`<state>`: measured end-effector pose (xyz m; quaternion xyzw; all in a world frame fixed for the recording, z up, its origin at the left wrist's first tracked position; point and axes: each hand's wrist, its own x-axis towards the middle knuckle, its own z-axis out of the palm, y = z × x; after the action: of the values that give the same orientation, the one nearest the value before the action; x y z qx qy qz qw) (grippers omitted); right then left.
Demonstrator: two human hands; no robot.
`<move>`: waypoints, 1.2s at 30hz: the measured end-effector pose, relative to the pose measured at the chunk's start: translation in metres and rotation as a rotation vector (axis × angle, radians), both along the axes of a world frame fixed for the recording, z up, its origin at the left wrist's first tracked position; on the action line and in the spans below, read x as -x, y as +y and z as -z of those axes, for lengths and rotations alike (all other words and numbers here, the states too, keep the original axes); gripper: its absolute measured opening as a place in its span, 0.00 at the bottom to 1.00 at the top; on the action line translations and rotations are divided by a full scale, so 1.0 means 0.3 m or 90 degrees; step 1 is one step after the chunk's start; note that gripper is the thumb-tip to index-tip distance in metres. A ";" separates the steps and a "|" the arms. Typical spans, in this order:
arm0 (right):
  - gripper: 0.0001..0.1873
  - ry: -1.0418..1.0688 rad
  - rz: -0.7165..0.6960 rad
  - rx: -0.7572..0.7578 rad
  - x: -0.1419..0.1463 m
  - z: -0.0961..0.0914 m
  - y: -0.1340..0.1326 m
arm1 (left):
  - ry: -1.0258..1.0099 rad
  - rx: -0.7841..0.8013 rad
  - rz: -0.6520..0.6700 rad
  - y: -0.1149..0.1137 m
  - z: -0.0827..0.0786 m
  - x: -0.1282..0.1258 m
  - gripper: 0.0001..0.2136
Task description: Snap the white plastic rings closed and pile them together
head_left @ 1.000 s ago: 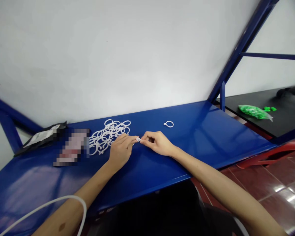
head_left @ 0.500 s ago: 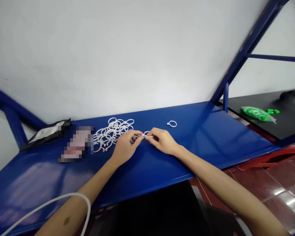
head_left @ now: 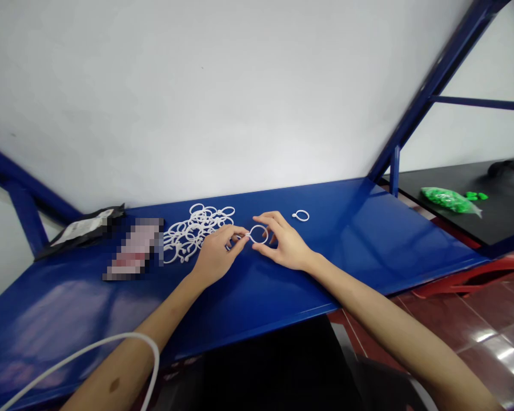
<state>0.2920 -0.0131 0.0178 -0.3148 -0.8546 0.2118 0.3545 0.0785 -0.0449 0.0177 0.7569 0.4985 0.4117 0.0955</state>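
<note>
My left hand [head_left: 220,249] pinches a white plastic shower curtain ring [head_left: 258,226] at its small clasp end, between thumb and fingertips. The ring's round loop points right, toward my right hand [head_left: 285,242]. That hand is open, thumb and fingers spread on either side of the loop; I cannot tell whether a finger touches it. Just behind and left of my left hand lies a tangled pile of similar white rings [head_left: 203,217], partly covered by the hand. A single white ring [head_left: 294,216] lies apart on the blue table, beyond my right hand.
A blue table [head_left: 351,245] stands against a white wall. On its left are a pixelated pinkish packet [head_left: 137,242] and a black package [head_left: 79,231]. A white cable [head_left: 89,345] arches over my left forearm. A bag of green pieces [head_left: 448,200] rests on a black table at right.
My right hand has let go of the ring and its fingers have spread apart. The ring's loop now shows as a full circle, while my left hand keeps its pinch.
</note>
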 end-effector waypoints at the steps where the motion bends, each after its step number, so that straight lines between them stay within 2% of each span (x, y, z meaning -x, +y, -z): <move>1: 0.29 0.001 -0.014 0.007 -0.002 0.000 0.003 | 0.009 -0.005 0.003 0.000 0.000 0.003 0.04; 9: 0.20 -0.038 -0.040 0.009 -0.012 0.009 0.023 | 0.095 -0.064 0.057 0.009 0.021 0.018 0.07; 15: 0.14 -0.009 -0.092 -0.015 -0.004 0.008 0.022 | 0.128 -0.103 0.097 0.010 0.031 0.021 0.07; 20: 0.13 -0.005 -0.100 0.001 -0.003 0.014 0.019 | 0.146 -0.121 0.118 0.014 0.044 0.020 0.09; 23: 0.16 -0.032 -0.081 0.008 -0.003 0.020 0.028 | 0.158 -0.097 0.097 0.022 0.046 0.028 0.08; 26: 0.19 -0.086 0.029 -0.023 -0.015 0.025 0.053 | 0.201 -0.070 0.046 0.032 0.040 0.052 0.07; 30: 0.19 -0.182 0.295 -0.131 -0.075 0.026 0.110 | 0.283 -0.039 0.016 0.039 0.042 0.079 0.10; 32: 0.21 -0.231 0.411 -0.146 -0.116 0.025 0.136 | 0.323 -0.022 0.020 0.038 0.048 0.078 0.08; 34: 0.24 -0.263 0.486 -0.139 -0.146 0.024 0.152 | 0.335 -0.014 0.029 0.037 0.052 0.069 0.07; 36: 0.25 -0.265 0.510 -0.135 -0.157 0.022 0.156 | 0.304 -0.008 0.048 0.034 0.048 0.055 0.08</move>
<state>0.3390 0.0336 0.0111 -0.6179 -0.7356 -0.0981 0.2597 0.0620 -0.0347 0.0033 0.8514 0.4758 0.2203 -0.0144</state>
